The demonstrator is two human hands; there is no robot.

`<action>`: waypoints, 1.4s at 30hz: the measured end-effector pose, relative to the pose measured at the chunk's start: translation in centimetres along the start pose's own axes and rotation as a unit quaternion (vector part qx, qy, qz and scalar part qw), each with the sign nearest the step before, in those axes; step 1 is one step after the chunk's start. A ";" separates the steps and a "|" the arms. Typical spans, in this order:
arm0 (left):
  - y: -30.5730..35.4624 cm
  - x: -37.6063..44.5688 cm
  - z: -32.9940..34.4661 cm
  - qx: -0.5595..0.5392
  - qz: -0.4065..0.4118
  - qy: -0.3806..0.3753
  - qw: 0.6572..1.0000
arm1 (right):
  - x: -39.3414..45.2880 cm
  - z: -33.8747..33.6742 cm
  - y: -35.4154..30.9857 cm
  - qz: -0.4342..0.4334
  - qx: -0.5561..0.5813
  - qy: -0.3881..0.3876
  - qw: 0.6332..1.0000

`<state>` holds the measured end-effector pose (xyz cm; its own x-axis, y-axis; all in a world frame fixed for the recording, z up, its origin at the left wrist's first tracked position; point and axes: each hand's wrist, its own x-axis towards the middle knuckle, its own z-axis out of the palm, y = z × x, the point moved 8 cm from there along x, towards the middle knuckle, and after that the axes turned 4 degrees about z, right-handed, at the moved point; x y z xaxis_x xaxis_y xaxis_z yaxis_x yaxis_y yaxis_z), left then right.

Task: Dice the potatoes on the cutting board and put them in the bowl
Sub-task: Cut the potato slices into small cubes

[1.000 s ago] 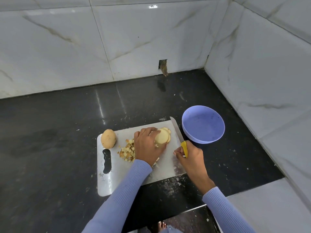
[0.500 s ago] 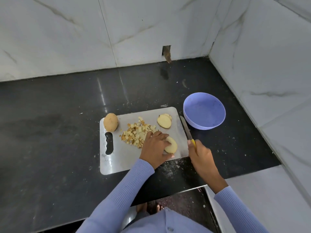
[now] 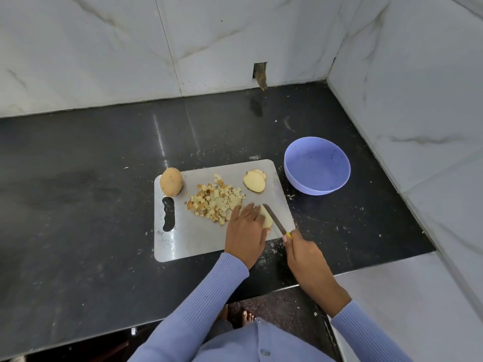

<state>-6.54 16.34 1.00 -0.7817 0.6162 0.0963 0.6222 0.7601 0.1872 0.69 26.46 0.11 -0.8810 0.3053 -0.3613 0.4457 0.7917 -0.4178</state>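
A grey cutting board (image 3: 188,239) lies on the black counter. On it sit a whole potato (image 3: 171,181) at the far left, a heap of diced potato (image 3: 215,202) in the middle and two potato slices (image 3: 254,181) at the far right. My left hand (image 3: 245,232) holds down a potato slice (image 3: 267,218) near the board's front right. My right hand (image 3: 304,248) grips a yellow-handled knife (image 3: 274,220) whose blade lies against that slice. The purple bowl (image 3: 316,165) stands empty to the right of the board.
The black counter (image 3: 78,205) ends at a front edge near my body. White marble walls close the back and the right side, and a white ledge (image 3: 407,288) sits at the front right. A small hole (image 3: 260,71) is in the back wall.
My left hand took one slice off the stack and brought it to the board's front right. The knife swung from the board's right edge onto that slice.
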 end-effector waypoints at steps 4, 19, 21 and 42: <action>0.0 -0.1 -0.1 -0.004 -0.003 0.022 1.000 | 0.2 0.3 -0.4 0.019 -0.047 -0.001 0.999; 0.1 -0.3 -0.2 -0.003 -0.050 0.001 0.999 | -0.6 1.2 -0.4 0.064 -0.122 -0.043 0.990; 0.2 -0.3 -0.4 -0.011 -0.046 0.005 0.999 | -1.7 1.3 0.7 0.061 -0.128 -0.054 0.988; 0.0 -0.8 0.1 0.051 -0.038 0.042 0.997 | 0.3 -0.3 -2.3 0.023 -0.074 -0.019 0.997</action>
<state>-5.91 15.92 0.83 -0.8253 0.5391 0.1678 0.5581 0.8240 0.0978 -0.63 24.92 1.23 -0.8525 0.3246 -0.4097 0.4543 0.8478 -0.2735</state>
